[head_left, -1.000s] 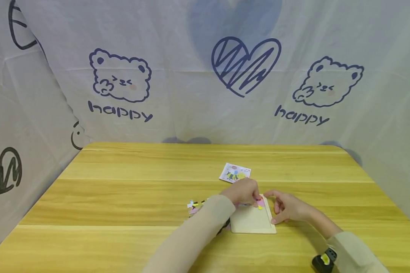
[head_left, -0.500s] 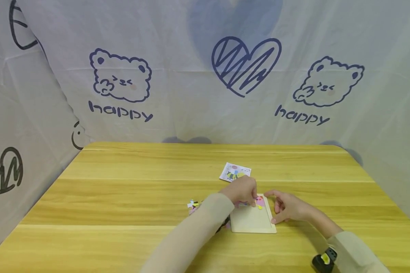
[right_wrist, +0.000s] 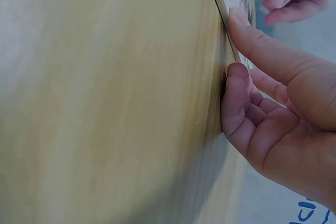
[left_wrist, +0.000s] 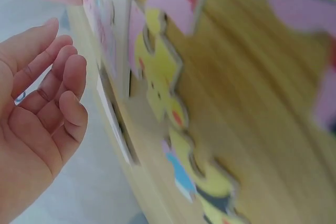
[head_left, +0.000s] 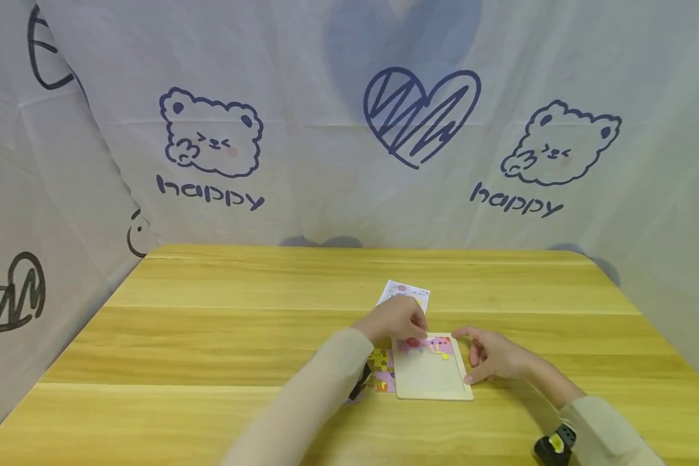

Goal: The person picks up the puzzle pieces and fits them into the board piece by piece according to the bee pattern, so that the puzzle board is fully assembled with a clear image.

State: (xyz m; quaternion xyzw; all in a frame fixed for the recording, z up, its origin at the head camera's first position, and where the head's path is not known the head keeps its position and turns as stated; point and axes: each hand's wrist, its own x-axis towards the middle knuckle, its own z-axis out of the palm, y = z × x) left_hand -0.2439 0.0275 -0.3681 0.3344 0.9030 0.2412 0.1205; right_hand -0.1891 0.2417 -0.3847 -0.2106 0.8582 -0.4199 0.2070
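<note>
Across the back, a pale cloth printed with bears, hearts and the word "happy"; in front of it, a wood-grain worktop.

Flat on the worktop, the shallow puzzle tray, with a row of pink pieces along its far rim and bare board on the near side. By the look of it, at the step of building that far row, with most of the picture left to fill.

Above the far left part of the tray, the left hand, with loosely curled fingers, nothing visible between them and seemingly no contact with the tray. At the right edge, the right hand, with thumb and index finger spread wide along the rim, probably for steadying.

Just left of the tray, loose pieces in yellow and pink, partly hidden by the left sleeve. Beyond the tray, the picture card, partly covered by the left hand.

For the next move, probably best to pick a loose piece matching the row, check it against the card, turn it to fit and press it home.
</note>
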